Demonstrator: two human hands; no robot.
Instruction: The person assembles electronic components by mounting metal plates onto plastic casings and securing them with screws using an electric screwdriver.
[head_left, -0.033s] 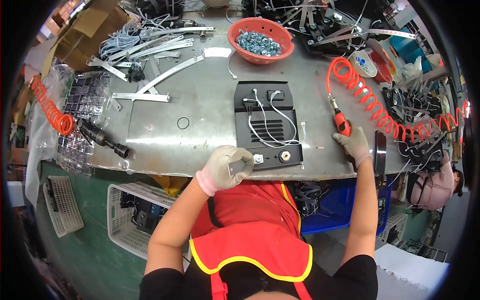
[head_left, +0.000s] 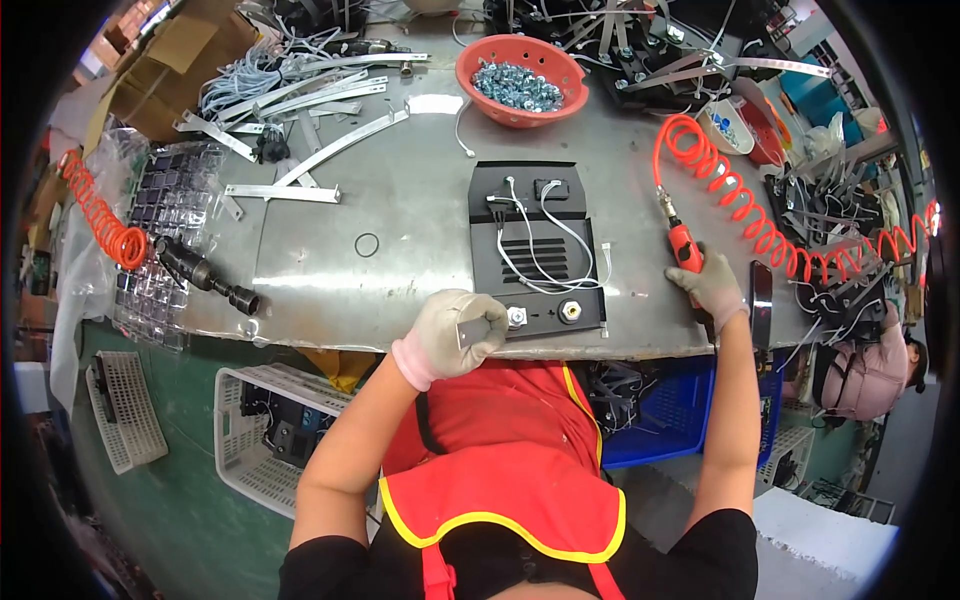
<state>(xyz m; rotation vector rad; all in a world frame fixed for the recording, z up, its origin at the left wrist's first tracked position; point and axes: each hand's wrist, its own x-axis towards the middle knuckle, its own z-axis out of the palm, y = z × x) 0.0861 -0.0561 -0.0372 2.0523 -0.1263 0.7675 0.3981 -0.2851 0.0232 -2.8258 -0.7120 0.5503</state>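
Yellow-trimmed red apron (head_left: 500,465), black sleeves (head_left: 715,555)

Can't read any txt, nos., labels or brands. Only tiny marks (head_left: 535,316) nr the lower edge of blk panel (head_left: 515,255), btwn 2 terminals (head_left: 570,313); look like minus & plus signs, but too sm. to confirm.

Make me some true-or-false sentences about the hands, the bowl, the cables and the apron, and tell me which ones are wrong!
1. The right hand holds a red tool. True.
2. The left hand is bare. False: it wears a pale glove.
3. The red bowl has small metal pieces in it. True.
4. The white cables lie inside the bowl. False: they lie across the black panel.
5. The apron is blue. False: it is red.
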